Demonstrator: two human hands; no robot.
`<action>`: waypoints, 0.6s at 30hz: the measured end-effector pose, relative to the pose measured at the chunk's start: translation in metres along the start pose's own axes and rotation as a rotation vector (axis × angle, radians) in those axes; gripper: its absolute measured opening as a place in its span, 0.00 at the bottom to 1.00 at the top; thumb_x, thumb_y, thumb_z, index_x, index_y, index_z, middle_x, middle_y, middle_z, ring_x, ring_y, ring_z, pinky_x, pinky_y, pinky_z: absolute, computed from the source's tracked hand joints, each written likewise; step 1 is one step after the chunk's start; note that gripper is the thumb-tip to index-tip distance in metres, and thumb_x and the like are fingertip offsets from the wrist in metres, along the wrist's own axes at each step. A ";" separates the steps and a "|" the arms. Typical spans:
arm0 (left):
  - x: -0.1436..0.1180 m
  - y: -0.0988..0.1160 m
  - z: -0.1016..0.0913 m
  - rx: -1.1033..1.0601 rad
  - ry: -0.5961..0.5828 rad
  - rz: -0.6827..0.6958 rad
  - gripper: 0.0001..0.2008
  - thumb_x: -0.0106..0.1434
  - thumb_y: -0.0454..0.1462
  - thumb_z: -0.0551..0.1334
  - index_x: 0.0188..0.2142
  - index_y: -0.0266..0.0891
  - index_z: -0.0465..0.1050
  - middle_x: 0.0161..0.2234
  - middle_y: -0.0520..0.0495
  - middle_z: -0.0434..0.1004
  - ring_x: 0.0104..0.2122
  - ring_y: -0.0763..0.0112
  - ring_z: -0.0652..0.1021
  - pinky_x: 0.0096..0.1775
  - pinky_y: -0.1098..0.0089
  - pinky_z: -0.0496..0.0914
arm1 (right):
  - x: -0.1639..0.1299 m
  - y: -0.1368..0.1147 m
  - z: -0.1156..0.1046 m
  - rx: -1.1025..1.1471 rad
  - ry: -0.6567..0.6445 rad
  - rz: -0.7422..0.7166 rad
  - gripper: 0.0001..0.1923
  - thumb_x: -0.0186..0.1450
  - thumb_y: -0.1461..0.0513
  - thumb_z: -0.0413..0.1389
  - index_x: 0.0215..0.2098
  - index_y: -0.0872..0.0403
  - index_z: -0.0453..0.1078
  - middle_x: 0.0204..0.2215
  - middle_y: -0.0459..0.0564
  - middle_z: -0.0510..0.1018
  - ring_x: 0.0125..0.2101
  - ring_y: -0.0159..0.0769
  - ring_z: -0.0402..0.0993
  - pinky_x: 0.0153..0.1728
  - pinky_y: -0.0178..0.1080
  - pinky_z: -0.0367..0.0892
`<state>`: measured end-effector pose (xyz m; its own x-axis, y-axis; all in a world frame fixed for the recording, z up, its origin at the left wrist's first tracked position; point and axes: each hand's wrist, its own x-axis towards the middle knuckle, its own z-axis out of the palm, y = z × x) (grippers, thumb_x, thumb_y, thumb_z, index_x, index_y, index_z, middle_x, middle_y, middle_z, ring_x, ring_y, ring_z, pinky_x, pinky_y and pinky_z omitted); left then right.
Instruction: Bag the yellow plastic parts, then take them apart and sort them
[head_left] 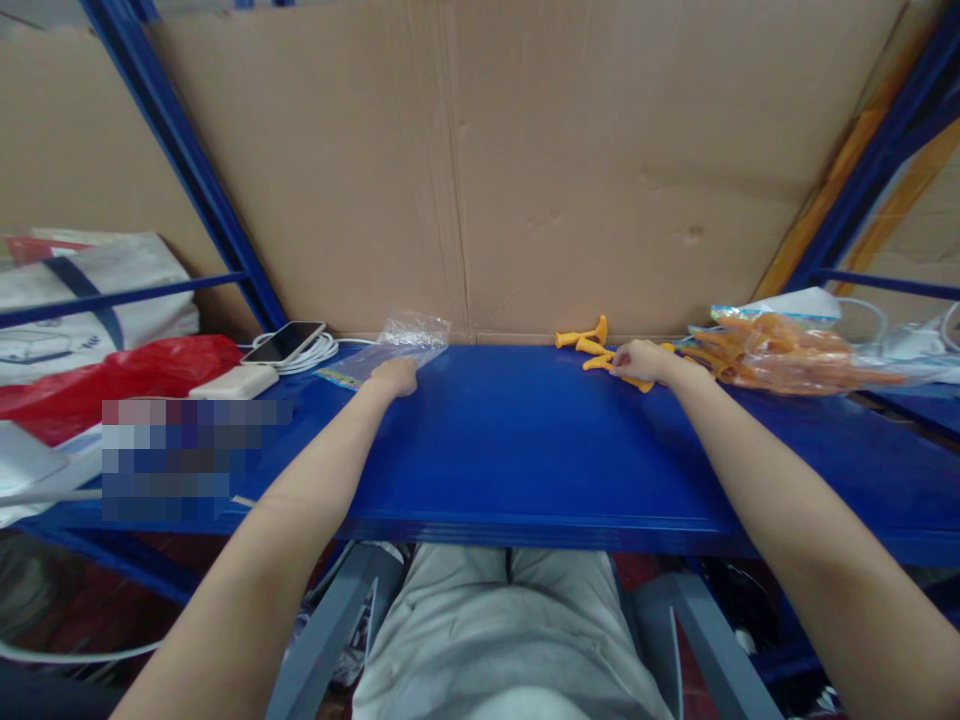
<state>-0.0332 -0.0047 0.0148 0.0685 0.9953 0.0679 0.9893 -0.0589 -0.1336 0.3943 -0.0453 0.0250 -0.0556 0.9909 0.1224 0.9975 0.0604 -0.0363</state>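
Cardboard backs the blue bench point(525, 450), where the left hand point(395, 377), fingers curled on it, pins a limp, slippery clear bag point(401, 340) best pinched at its rim, while the right hand point(642, 360) closes around small, light, stiff-looking orange pieces point(589, 343) by the far edge.

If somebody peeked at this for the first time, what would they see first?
Probably the big blue shelf in the middle, with a wall of brown cardboard behind it. Then the two hands: the left hand rests on a clear plastic bag, and the right hand touches some little orange pieces. At the far right lies a bag full of orange pieces.
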 end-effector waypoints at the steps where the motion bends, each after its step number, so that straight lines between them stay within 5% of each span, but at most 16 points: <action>1: -0.001 0.001 -0.002 0.023 -0.017 0.018 0.25 0.56 0.28 0.60 0.54 0.35 0.79 0.53 0.32 0.81 0.53 0.50 0.81 0.50 0.65 0.76 | 0.000 0.000 0.000 0.004 -0.001 -0.001 0.06 0.63 0.60 0.60 0.32 0.50 0.79 0.36 0.48 0.85 0.36 0.39 0.80 0.34 0.34 0.67; 12: -0.001 0.005 -0.007 -0.176 0.013 0.318 0.34 0.47 0.21 0.58 0.52 0.39 0.81 0.50 0.41 0.82 0.52 0.58 0.82 0.51 0.75 0.73 | 0.001 -0.002 0.000 -0.019 -0.020 0.017 0.07 0.62 0.63 0.59 0.34 0.53 0.80 0.35 0.53 0.85 0.35 0.42 0.81 0.35 0.37 0.68; 18: 0.003 0.019 0.003 -0.380 0.001 0.451 0.35 0.45 0.22 0.54 0.48 0.43 0.83 0.48 0.51 0.84 0.51 0.67 0.82 0.55 0.71 0.73 | 0.000 -0.005 -0.002 -0.026 -0.022 -0.002 0.07 0.61 0.64 0.59 0.32 0.52 0.80 0.32 0.51 0.85 0.33 0.41 0.81 0.36 0.37 0.69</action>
<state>-0.0142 -0.0028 0.0096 0.4927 0.8658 0.0878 0.8396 -0.4995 0.2137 0.3895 -0.0460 0.0269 -0.0582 0.9932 0.1009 0.9982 0.0596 -0.0107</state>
